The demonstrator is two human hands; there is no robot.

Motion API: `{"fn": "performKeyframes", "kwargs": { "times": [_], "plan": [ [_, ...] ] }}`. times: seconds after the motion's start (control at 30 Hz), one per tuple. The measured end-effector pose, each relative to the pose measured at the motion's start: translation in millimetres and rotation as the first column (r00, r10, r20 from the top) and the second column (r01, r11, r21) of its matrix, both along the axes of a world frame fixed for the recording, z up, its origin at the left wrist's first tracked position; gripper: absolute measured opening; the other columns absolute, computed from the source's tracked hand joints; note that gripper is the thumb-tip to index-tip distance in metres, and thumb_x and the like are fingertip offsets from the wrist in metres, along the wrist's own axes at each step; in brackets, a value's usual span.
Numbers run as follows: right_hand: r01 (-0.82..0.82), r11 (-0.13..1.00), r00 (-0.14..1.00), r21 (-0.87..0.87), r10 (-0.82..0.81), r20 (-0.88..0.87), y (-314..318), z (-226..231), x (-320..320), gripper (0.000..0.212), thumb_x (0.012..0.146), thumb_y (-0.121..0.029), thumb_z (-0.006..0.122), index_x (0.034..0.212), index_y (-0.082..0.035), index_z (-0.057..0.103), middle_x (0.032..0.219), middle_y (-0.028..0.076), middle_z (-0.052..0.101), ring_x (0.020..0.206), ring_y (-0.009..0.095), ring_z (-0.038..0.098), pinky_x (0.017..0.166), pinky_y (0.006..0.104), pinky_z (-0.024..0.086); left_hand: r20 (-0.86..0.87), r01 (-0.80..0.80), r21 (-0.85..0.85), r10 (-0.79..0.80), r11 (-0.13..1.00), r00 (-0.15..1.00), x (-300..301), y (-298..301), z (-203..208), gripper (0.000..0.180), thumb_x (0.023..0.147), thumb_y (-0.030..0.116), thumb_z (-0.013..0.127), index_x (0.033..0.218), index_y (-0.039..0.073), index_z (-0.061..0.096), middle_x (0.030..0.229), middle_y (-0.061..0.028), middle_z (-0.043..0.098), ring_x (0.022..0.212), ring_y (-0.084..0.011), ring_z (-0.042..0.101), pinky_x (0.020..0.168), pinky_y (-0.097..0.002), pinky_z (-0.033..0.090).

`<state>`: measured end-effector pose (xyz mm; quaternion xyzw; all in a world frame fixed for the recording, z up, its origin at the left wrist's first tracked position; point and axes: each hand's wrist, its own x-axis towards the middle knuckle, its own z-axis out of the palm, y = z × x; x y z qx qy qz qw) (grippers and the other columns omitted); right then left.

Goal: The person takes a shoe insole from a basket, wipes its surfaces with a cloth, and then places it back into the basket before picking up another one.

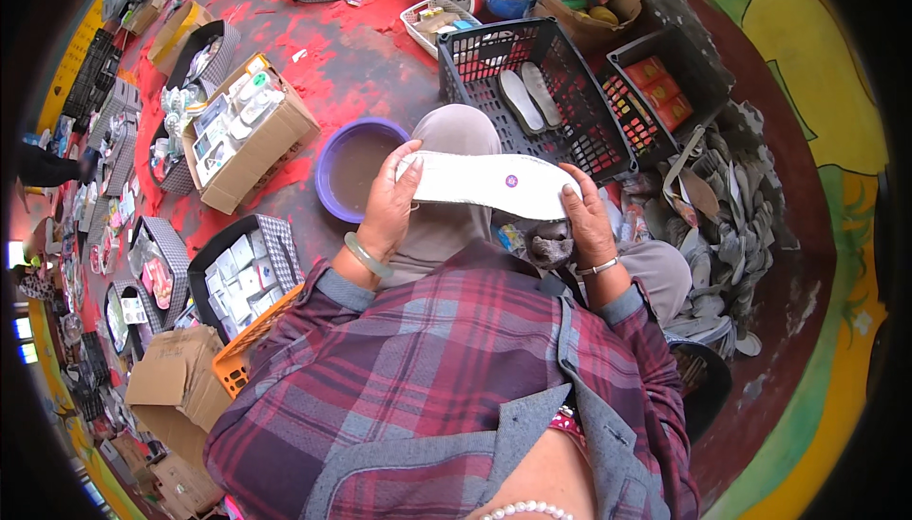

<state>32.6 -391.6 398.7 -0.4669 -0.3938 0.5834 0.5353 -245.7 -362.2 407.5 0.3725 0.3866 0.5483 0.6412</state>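
A white shoe insole [465, 181] with a small purple round mark lies level across my lap, held up by both hands. My left hand [388, 199] pinches its left end, thumb on top; a pale green bangle circles that wrist. My right hand [591, 219] grips the other end, a silver bracelet on its wrist. Just beyond and left of the insole is a purple basin [328, 181] of murky water. Ahead, a black plastic crate [594, 107] holds a pair of pale insoles [530, 99]. A dark, wet-looking bundle [550, 246] sits under the right end of the held insole.
To my right lies a large heap of grey insoles [727, 226] against the wall. A second black crate [708, 64] holds red boxes. Leftward stand a cardboard box [271, 145] of packets, a checked bin [282, 245] of white boxes and an orange crate [228, 368].
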Motion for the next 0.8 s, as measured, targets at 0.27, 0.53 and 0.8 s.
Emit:
{"fn": "performKeyframes", "kwargs": {
  "times": [0.27, 0.53, 0.8],
  "plan": [
    [-0.076, 0.994, 0.994, 0.084, 0.069, 0.084, 2.2, 75.2, 39.3, 0.04, 0.091, -0.013, 0.056, 0.127, 0.002, 0.047, 0.107, 0.007, 0.059, 0.094, 0.011, 0.056, 0.083, 0.0228, 0.045, -0.144, 0.702, -0.139, -0.716, 0.698, 0.683, -6.5, 36.6, 49.1, 0.049, 0.083, 0.025, 0.067, 0.122, -0.001, 0.052, 0.106, -0.0067, 0.059, 0.098, -0.0136, 0.056, 0.087, -0.0241, 0.043],
    [-0.228, 0.973, 0.969, 0.024, 0.224, 0.103, 4.0, 98.0, 48.7, 0.038, 0.091, -0.014, 0.055, 0.124, 0.003, 0.049, 0.105, 0.005, 0.06, 0.092, 0.009, 0.057, 0.081, 0.0217, 0.045, -0.021, 0.968, -0.188, -0.986, 0.165, 0.164, 58.3, 75.7, 55.4, 0.07, 0.077, 0.025, 0.073, 0.132, 0.001, 0.038, 0.115, -0.0059, 0.057, 0.105, -0.0134, 0.054, 0.091, -0.0284, 0.043],
    [-0.129, 0.991, 0.987, 0.044, 0.124, 0.106, 22.0, 81.6, 68.7, 0.04, 0.093, -0.021, 0.057, 0.126, 0.0, 0.049, 0.104, 0.003, 0.059, 0.088, 0.008, 0.057, 0.079, 0.0205, 0.045, 0.245, 0.946, -0.197, -0.921, 0.258, 0.302, 92.5, 65.6, 53.4, 0.065, 0.075, 0.005, 0.071, 0.132, 0.0, 0.04, 0.116, -0.0078, 0.059, 0.102, -0.0146, 0.06, 0.088, -0.0294, 0.048]
  ]
}}
